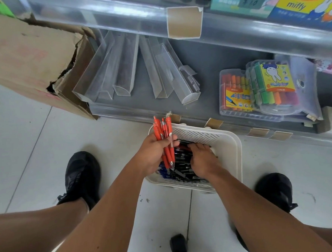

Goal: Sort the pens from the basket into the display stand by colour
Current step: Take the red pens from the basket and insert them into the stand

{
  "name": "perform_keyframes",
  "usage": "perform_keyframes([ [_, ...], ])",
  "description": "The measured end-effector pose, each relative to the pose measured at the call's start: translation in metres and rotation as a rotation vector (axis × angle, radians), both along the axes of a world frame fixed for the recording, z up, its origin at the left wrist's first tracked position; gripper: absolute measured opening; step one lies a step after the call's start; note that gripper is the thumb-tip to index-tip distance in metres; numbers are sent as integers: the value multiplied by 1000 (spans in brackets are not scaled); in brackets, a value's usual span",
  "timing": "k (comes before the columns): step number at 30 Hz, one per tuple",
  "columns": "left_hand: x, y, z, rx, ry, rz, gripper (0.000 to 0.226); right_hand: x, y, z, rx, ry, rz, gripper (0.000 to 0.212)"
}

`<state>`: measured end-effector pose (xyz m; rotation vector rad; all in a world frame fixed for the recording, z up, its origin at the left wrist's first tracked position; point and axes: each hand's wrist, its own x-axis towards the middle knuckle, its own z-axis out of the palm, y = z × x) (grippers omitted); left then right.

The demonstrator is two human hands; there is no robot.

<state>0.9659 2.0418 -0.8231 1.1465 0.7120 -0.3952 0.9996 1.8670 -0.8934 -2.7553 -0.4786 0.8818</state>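
A white slotted basket (228, 141) sits on the floor between my feet, holding several black and blue pens (181, 164). My left hand (153, 156) grips a bundle of several red pens (164, 133), held upright over the basket's left edge. My right hand (202, 159) reaches down into the basket, fingers curled among the dark pens; what they hold is hidden. Clear plastic display troughs (124, 69) lie empty on the low grey shelf behind the basket.
A torn cardboard box (31, 62) stands at the left on the floor. Marker sets in clear cases (265, 91) lie on the shelf's right. An upper shelf rail (173, 21) overhangs. My black shoes (82, 177) flank the basket on white tile.
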Motion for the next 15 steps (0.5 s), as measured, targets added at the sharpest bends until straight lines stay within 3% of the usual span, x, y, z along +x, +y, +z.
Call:
perform_keyframes([
  [6, -1, 0, 2, -22, 12, 7, 18, -2, -3, 0, -75, 5, 12, 53],
  [10, -1, 0, 2, -22, 17, 0, 18, 0, -5, -2, -41, 2, -34, 36],
  [15, -1, 0, 2, -24, 17, 0, 18, 0, -4, 0, -10, 48, -24, 47],
])
